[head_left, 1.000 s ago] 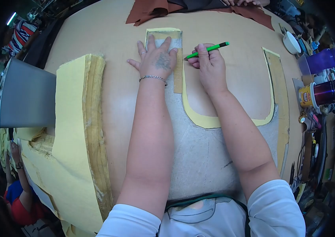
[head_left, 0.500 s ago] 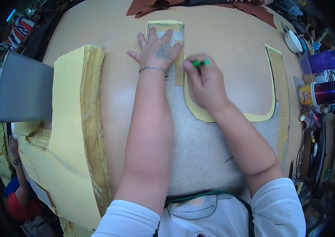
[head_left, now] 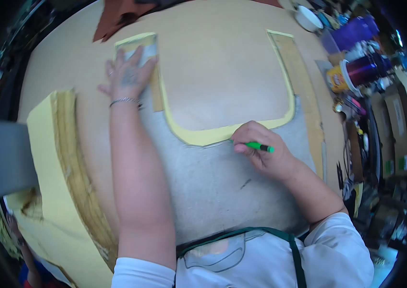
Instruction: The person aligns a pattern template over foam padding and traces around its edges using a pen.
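A large grey U-shaped template (head_left: 213,187) with tan strips along its arms lies on yellow sheet material (head_left: 189,136), which shows as a band along the inner edge. My left hand (head_left: 129,77) is pressed flat with fingers spread on the template's left arm, near its far end. In my right hand (head_left: 266,156) is a slim green pen (head_left: 260,146), its tip at the template's inner edge on the bottom of the U. A short dark mark (head_left: 245,184) shows on the grey surface.
To the left stands a thick stack of yellow sheets (head_left: 52,153) beside a grey panel (head_left: 6,158). Reddish-brown pieces (head_left: 117,19) lie at the far edge. A white bowl (head_left: 308,19), a purple container (head_left: 354,33) and a yellow tub (head_left: 338,79) line the right side. Another person's arm (head_left: 25,249) shows lower left.
My right hand has moved the pen from the left arm's inner edge around the curve to the bottom edge. My left hand stays on the left arm. The camera view has turned.
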`<action>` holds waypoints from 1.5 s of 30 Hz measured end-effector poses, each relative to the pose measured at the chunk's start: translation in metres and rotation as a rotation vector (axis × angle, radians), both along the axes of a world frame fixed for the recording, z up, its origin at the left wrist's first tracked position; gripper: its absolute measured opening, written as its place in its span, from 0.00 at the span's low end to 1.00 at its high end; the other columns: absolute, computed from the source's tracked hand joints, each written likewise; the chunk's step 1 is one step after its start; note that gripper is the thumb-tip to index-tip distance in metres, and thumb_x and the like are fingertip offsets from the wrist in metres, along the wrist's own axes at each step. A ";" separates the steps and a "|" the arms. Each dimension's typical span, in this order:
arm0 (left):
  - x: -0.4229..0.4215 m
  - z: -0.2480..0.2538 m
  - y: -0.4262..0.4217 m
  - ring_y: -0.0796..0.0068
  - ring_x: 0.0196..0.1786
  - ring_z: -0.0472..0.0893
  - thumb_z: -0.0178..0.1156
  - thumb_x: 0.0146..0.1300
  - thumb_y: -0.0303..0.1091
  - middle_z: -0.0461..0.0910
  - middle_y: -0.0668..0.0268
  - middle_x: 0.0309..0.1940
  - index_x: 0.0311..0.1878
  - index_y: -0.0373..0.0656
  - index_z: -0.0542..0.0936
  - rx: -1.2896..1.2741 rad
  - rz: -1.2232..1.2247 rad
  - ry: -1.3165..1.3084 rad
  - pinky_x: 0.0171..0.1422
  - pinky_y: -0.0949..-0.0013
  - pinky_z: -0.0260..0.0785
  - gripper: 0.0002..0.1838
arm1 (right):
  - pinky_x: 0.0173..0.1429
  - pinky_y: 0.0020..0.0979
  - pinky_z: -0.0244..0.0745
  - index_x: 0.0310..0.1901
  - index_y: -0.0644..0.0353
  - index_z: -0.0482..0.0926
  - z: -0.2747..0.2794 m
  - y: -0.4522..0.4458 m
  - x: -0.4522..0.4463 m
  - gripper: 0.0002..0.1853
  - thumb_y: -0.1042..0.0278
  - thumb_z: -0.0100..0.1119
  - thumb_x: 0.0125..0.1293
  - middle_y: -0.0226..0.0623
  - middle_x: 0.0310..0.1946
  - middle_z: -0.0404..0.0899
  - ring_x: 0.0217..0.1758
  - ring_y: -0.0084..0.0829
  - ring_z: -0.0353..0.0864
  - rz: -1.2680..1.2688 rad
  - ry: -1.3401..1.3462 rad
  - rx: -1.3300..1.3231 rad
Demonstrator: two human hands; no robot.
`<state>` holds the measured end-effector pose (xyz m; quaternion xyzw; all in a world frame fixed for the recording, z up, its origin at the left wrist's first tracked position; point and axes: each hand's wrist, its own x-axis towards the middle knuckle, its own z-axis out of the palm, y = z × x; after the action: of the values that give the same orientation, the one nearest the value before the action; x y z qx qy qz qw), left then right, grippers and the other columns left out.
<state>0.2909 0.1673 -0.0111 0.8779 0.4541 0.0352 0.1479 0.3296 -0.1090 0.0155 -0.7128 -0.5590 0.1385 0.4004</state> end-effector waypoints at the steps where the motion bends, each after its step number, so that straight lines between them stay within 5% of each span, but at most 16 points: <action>1: 0.002 0.001 0.001 0.57 0.68 0.41 0.49 0.50 0.61 0.45 0.71 0.67 0.60 0.72 0.61 -0.009 -0.001 0.007 0.61 0.32 0.31 0.31 | 0.35 0.30 0.68 0.30 0.62 0.68 0.003 -0.008 0.008 0.05 0.75 0.55 0.55 0.38 0.26 0.69 0.30 0.37 0.71 -0.024 0.015 -0.031; 8: 0.003 0.003 -0.002 0.57 0.69 0.41 0.49 0.50 0.61 0.46 0.71 0.67 0.60 0.71 0.61 -0.022 0.014 0.028 0.61 0.32 0.30 0.31 | 0.39 0.27 0.68 0.30 0.63 0.71 0.007 -0.068 0.054 0.05 0.71 0.51 0.60 0.35 0.28 0.71 0.33 0.29 0.73 -0.270 0.015 -0.176; 10: 0.003 0.004 -0.001 0.57 0.69 0.41 0.49 0.50 0.61 0.46 0.71 0.67 0.60 0.71 0.61 -0.026 0.008 0.020 0.61 0.32 0.30 0.31 | 0.40 0.26 0.68 0.31 0.64 0.70 0.009 -0.056 0.051 0.06 0.71 0.50 0.61 0.33 0.28 0.71 0.33 0.26 0.73 -0.360 0.258 -0.080; 20: -0.001 0.005 -0.003 0.55 0.68 0.42 0.50 0.51 0.57 0.46 0.69 0.67 0.60 0.69 0.63 -0.033 0.003 -0.048 0.61 0.33 0.30 0.29 | 0.38 0.23 0.69 0.33 0.66 0.70 -0.042 0.151 0.041 0.06 0.72 0.50 0.61 0.34 0.27 0.73 0.31 0.23 0.74 -0.314 0.698 0.345; 26: -0.001 0.002 -0.002 0.55 0.68 0.41 0.50 0.52 0.56 0.46 0.68 0.67 0.60 0.68 0.62 -0.039 0.000 -0.065 0.62 0.33 0.29 0.29 | 0.35 0.25 0.70 0.33 0.66 0.71 -0.053 0.182 0.049 0.07 0.71 0.51 0.60 0.40 0.27 0.76 0.31 0.25 0.77 -0.316 0.464 0.389; 35: -0.001 0.003 0.000 0.56 0.69 0.41 0.50 0.51 0.56 0.45 0.69 0.67 0.60 0.67 0.62 -0.042 0.001 -0.063 0.62 0.33 0.28 0.30 | 0.35 0.33 0.70 0.32 0.62 0.71 -0.033 0.156 0.016 0.05 0.72 0.55 0.55 0.42 0.29 0.73 0.29 0.42 0.73 -0.280 0.040 0.257; 45: -0.002 -0.004 0.002 0.56 0.69 0.41 0.50 0.49 0.60 0.47 0.70 0.66 0.60 0.69 0.63 0.001 0.002 -0.053 0.62 0.33 0.29 0.31 | 0.38 0.34 0.68 0.30 0.60 0.68 -0.016 0.064 -0.029 0.06 0.76 0.56 0.51 0.38 0.27 0.70 0.33 0.40 0.72 0.107 -0.045 0.144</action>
<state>0.2891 0.1690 -0.0147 0.8763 0.4510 0.0588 0.1592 0.3009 -0.0451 -0.0006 -0.6541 -0.6136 0.1031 0.4301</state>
